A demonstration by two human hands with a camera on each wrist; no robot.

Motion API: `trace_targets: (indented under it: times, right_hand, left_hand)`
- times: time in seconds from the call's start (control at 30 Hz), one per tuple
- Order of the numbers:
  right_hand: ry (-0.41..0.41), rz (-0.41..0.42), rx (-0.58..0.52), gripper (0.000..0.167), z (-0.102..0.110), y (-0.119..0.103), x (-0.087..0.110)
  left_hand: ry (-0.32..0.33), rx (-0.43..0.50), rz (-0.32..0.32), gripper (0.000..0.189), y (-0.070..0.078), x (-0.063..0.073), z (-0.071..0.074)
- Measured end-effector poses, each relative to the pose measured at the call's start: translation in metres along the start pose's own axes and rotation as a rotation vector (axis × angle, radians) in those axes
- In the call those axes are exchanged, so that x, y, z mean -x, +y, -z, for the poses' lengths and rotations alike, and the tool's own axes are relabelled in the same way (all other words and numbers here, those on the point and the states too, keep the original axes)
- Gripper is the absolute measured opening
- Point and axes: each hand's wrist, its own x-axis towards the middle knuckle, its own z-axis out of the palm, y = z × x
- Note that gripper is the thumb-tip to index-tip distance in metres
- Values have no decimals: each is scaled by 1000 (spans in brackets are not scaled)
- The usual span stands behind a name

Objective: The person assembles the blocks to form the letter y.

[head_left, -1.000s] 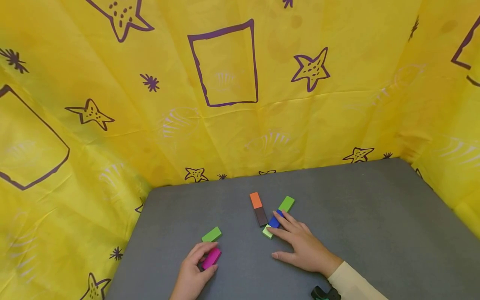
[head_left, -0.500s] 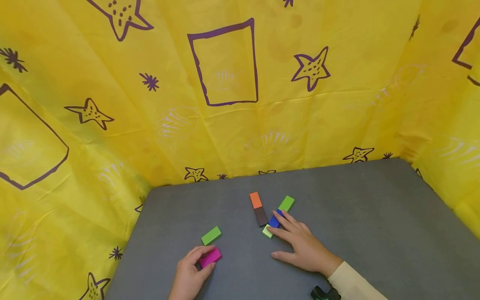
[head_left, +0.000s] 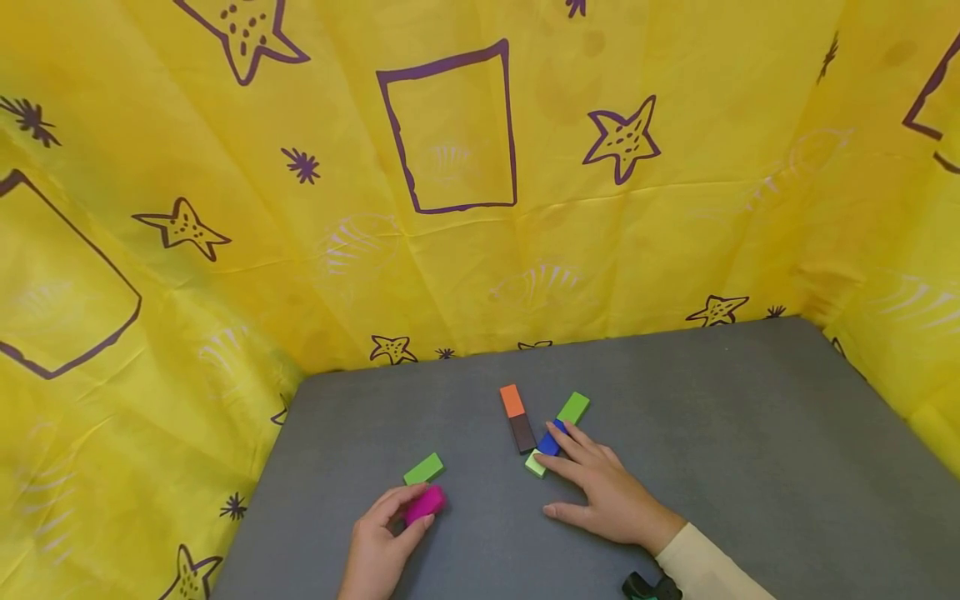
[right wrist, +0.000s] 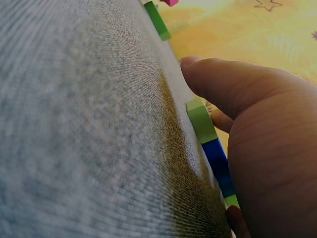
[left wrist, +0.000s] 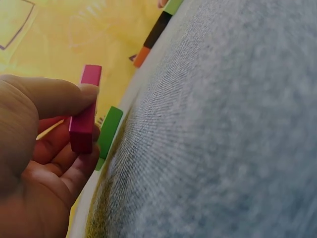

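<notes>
In the head view my left hand (head_left: 382,533) pinches a magenta block (head_left: 425,504) between thumb and fingers. The left wrist view shows this magenta block (left wrist: 83,124) gripped along its sides. Just beyond it lies a green block (head_left: 423,469) on the table. My right hand (head_left: 611,496) lies with extended fingers on a row of blocks, its fingertips touching a blue block (head_left: 550,442) and a pale green block (head_left: 535,463). A second green block (head_left: 573,407) ends that row at the far side. The fingers partly cover the blue block.
An orange block (head_left: 512,400) and a dark brown block (head_left: 522,434) stand end to end left of the row, meeting it near the pale green one. The grey table (head_left: 712,400) is bounded by yellow printed cloth (head_left: 465,292). A black strap (head_left: 651,586) shows at the right wrist.
The magenta block has turned in my left fingers and shifted slightly away from me, closer to the green block. My right hand and its row of blocks stay put.
</notes>
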Motion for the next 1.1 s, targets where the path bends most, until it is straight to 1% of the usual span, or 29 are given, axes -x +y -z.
trace_targets:
  times: [0.07,0.13,0.3,0.37,0.5,0.67,0.9,1.03,1.1]
  right_hand:
    - [0,1,0,69,0,0,0]
    - [0,2,1,69,0,0,0]
    - [-5,1,2,69,0,1,0]
    - [-6,1,4,69,-1,2,0]
    - [-2,7,6,69,-1,2,0]
    - [10,17,4,69,-1,2,0]
    - [16,19,31,68,-2,2,0]
    - [23,23,32,68,-2,1,0]
    - [24,22,32,68,-2,1,0]
  left_hand:
    - [-1,9,16,45,0,0,-1]
    - [-2,10,16,44,0,1,-2]
    - [-20,11,-14,44,1,1,-6]
    - [-29,17,-27,44,3,0,-7]
    - [-41,31,-34,44,10,-1,-12]
    - [-55,24,-54,43,18,-4,-18]
    - [-84,5,-96,43,24,-12,-31]
    - [-106,33,-106,42,31,-19,-40]
    - [-117,46,-102,41,35,-22,-44]
